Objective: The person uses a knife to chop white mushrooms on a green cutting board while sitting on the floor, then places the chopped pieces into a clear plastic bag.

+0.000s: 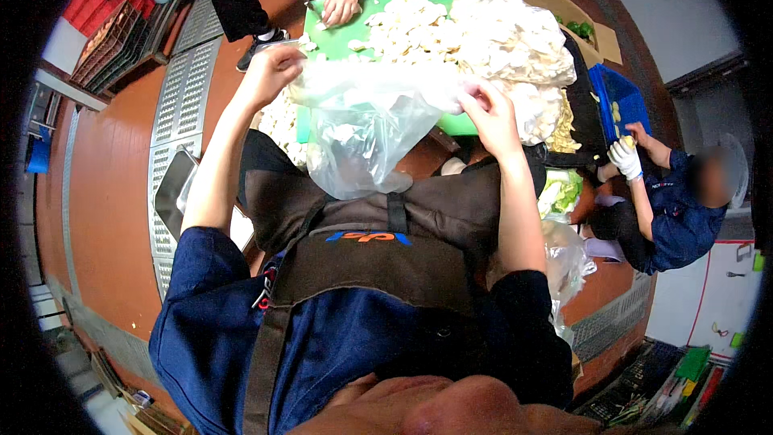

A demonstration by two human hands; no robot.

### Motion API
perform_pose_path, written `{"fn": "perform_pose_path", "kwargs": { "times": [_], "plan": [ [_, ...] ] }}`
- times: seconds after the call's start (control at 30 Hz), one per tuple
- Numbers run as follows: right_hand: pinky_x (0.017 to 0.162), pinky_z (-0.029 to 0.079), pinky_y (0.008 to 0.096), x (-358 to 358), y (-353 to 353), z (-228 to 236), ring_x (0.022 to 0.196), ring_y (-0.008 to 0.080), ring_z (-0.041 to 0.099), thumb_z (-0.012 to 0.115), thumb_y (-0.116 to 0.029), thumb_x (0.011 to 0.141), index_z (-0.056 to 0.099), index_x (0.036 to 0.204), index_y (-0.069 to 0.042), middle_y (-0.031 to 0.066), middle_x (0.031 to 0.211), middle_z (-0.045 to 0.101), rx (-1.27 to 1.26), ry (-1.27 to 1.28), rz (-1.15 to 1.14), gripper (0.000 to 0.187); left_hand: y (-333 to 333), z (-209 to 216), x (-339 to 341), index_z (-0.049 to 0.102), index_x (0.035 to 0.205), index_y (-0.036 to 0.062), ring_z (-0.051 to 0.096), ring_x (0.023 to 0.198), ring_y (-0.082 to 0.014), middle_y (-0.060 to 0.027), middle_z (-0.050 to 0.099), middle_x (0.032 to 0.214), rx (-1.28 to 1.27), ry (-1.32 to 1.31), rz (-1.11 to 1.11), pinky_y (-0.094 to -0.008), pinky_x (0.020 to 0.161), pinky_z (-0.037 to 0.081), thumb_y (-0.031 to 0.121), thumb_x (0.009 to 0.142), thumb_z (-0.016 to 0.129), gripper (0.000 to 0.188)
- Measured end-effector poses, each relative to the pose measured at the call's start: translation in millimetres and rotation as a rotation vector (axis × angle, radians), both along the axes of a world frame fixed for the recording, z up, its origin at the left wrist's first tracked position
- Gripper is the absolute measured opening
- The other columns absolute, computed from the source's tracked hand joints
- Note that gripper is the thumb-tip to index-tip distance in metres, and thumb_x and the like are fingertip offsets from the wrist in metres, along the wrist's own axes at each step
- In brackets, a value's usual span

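Note:
A clear plastic bag (362, 141) is stretched between my two hands above my lap, its rim folded over along the top. My left hand (275, 74) pinches the rim's left end, and my right hand (489, 113) grips the right end. Below and beyond the bag lies a green cutting board (346, 39), partly hidden by it. Pale sliced pieces (415, 28) are heaped on the board. Right of that heap stands a large clear bag (515, 36) full of similar pale slices. More pale pieces (280, 125) lie left of the bag I hold.
Across the board a co-worker's hand (342, 2) steadies a piece beside a knife (306, 2). At right, another person with a white glove (624, 158) handles something yellowish by a blue crate (605, 101). A metal pan (173, 185) stands left of my knees; leafy greens (561, 193) lie right.

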State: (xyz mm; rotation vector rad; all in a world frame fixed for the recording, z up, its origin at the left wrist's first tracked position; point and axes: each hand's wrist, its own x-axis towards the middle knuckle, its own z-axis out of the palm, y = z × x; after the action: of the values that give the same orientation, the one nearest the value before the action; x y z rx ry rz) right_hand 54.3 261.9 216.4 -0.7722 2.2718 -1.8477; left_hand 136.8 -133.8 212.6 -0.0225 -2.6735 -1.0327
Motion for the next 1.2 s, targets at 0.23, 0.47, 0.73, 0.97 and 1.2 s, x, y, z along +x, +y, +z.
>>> {"fn": "perform_pose_path", "kwargs": {
  "times": [0.23,0.47,0.73,0.97,1.2],
  "plan": [
    [0.073,0.05,0.0236,-35.7,-20.3,28.5,0.079,0.0096,0.063,0.065,-0.01,0.09,0.065,0.101,0.001,0.0045,0.088,0.068,-0.035,0.186,-0.004,0.015,4.3,15.0,-43.2,0.074,0.094,0.0094,0.065,0.085,-0.0298,-0.011,0.062,0.091,-0.38,0.3,0.108,-0.0406,0.073,0.051,0.023,0.082,0.073,0.018],
    [0.077,0.052,0.0296,-9.4,-13.1,64.6,0.084,0.0159,0.067,0.068,-0.021,0.089,0.069,0.1,-0.002,0.0068,0.09,0.07,0.134,0.451,-0.048,0.022,34.4,86.5,-13.6,0.073,0.103,0.0054,0.058,0.078,-0.0146,-0.0047,0.057,0.086,-0.204,0.511,-0.015,-0.0274,0.068,0.048,0.006,0.087,0.07,0.017],
    [0.077,0.052,0.0344,11.9,-14.1,21.1,0.089,0.0275,0.066,0.071,-0.031,0.083,0.072,0.101,-0.011,0.0083,0.098,0.069,0.535,0.375,0.142,0.027,26.2,40.7,12.0,0.072,0.094,0.002,0.052,0.067,-0.0165,-0.0064,0.051,0.075,-0.23,0.127,0.079,-0.0304,0.063,0.045,0.012,0.083,0.073,0.015],
    [0.073,0.05,0.0378,40.4,-42.6,31.0,0.085,0.0271,0.064,0.071,-0.041,0.081,0.071,0.092,-0.009,0.0089,0.089,0.066,0.524,0.409,0.284,0.033,7.1,63.8,42.8,0.075,0.095,0.0085,0.057,0.068,-0.0204,-0.0065,0.054,0.075,-0.292,0.162,0.206,-0.0329,0.065,0.047,0.018,0.082,0.074,0.016],
    [0.069,0.05,0.0325,60.6,-85.8,53.7,0.076,0.023,0.062,0.076,-0.027,0.078,0.07,0.092,-0.007,0.0075,0.085,0.065,0.405,0.58,0.488,0.026,-22.3,78.5,81.0,0.073,0.098,0.0041,0.056,0.069,-0.0189,-0.0073,0.052,0.075,-0.358,0.205,0.381,-0.0322,0.062,0.045,0.013,0.083,0.073,0.017]
  ]
}}
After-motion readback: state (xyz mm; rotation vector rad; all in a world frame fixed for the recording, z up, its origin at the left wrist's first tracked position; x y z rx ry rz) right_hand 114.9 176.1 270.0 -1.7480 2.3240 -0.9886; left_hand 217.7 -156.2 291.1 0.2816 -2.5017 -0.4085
